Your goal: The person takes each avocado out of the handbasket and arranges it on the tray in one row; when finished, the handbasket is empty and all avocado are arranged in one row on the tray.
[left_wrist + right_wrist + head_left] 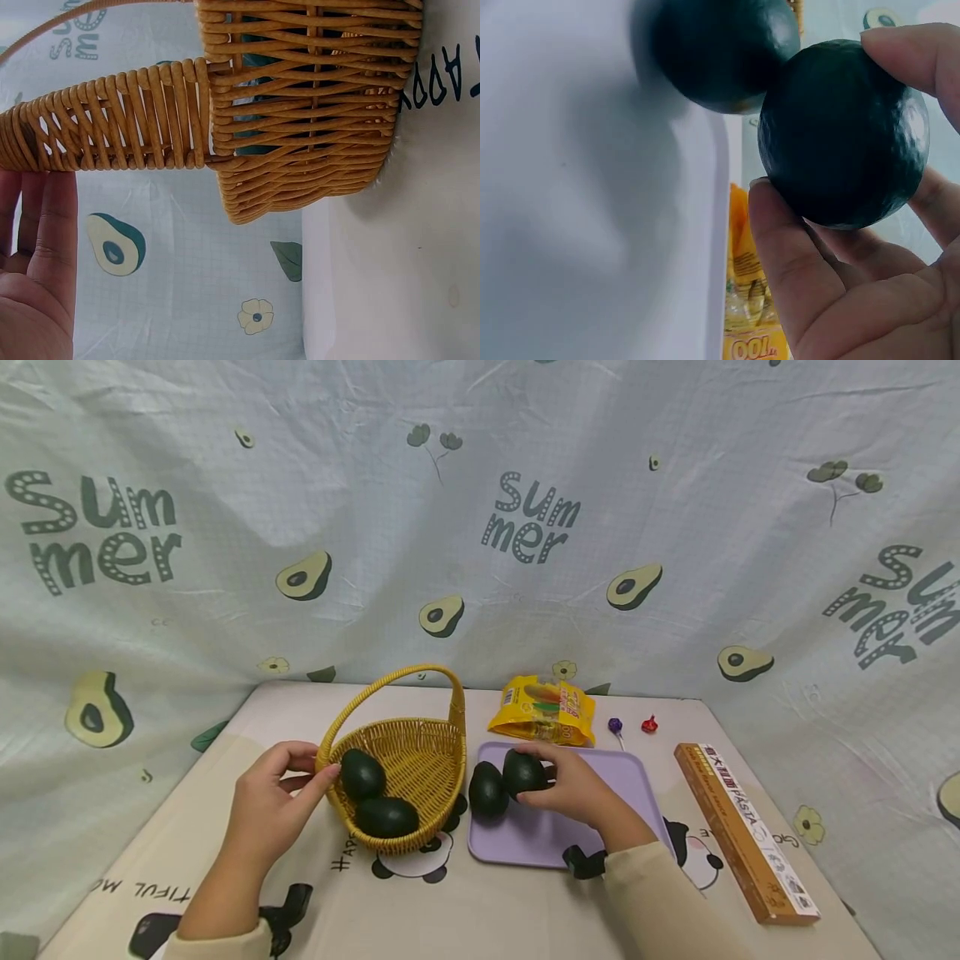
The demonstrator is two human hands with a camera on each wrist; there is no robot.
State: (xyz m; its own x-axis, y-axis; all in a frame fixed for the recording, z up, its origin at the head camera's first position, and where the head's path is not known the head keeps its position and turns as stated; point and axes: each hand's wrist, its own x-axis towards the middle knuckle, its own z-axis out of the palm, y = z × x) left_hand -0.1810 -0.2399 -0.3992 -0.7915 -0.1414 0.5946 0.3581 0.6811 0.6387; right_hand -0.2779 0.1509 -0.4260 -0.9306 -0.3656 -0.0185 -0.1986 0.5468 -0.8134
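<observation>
A yellow wicker basket [416, 760] with a tall hoop handle stands at centre left, two dark green avocados [386, 817] lying inside. My left hand [272, 802] pinches the left side of its handle [112, 120] between thumb and fingers. Over the lilac tray [600, 847], my right hand [573, 787] grips a dark avocado [844, 135], the thumb on one side and fingers on the other. Another avocado [488, 791] is on the tray, just left of the held one; in the right wrist view the two appear to touch.
Behind the tray lies a yellow snack bag [546, 710]. A purple lollipop [616, 727] and a red one [649, 724] are to its right. A long pasta box [746, 835] lies along the table's right side. A printed curtain [480, 527] hangs behind.
</observation>
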